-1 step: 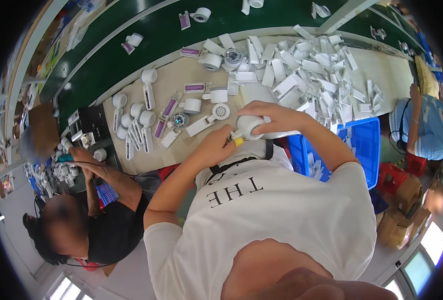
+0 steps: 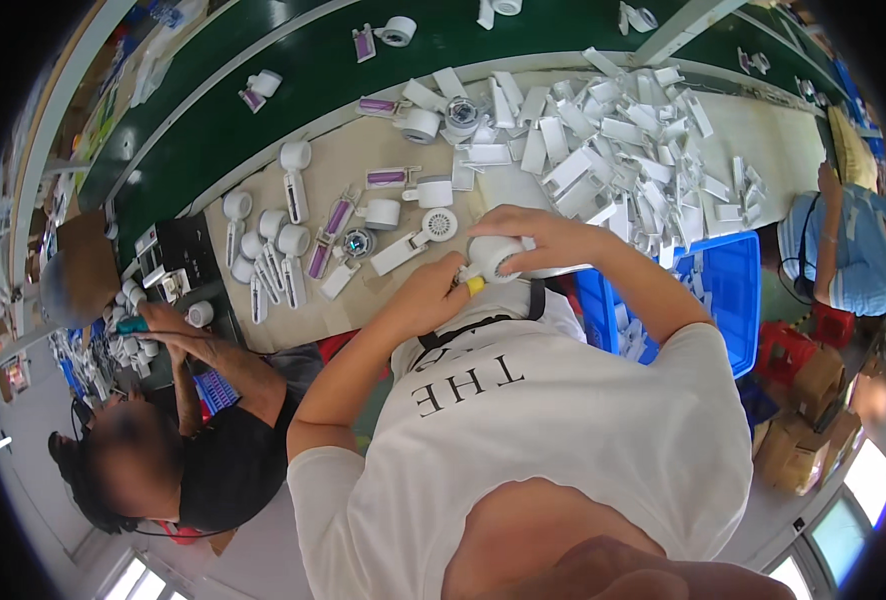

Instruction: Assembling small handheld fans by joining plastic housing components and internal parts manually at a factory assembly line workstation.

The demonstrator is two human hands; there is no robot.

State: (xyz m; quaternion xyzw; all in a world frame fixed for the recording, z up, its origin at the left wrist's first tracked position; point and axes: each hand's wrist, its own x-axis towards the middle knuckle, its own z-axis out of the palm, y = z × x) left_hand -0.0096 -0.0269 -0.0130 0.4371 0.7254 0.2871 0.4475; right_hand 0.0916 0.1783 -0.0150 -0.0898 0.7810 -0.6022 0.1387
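Observation:
Close to my body, at the table's near edge, I hold a white handheld fan [image 2: 489, 252] with both hands. My left hand [image 2: 435, 292] is closed around its neck and handle side, most of which its fingers hide. A yellow band [image 2: 476, 285] shows at that hand's fingertip. My right hand [image 2: 531, 236] wraps over the round fan head from the right, fingers curled on the casing. Just beyond my left hand lies another fan with a grilled head [image 2: 440, 224]. Beside it is an opened fan [image 2: 359, 243] with its inner parts showing, next to a purple battery [image 2: 339, 222].
White handle shells [image 2: 613, 150] lie heaped at the right back. A blue bin [image 2: 731, 300] with white parts stands by my right elbow. Several fans [image 2: 271, 262] line the table's left. Beyond runs a green conveyor [image 2: 323, 75]. A co-worker [image 2: 225, 455] sits at left.
My hands keep nearly the same grip on the fan. The co-worker at the left has lowered a green tool slightly.

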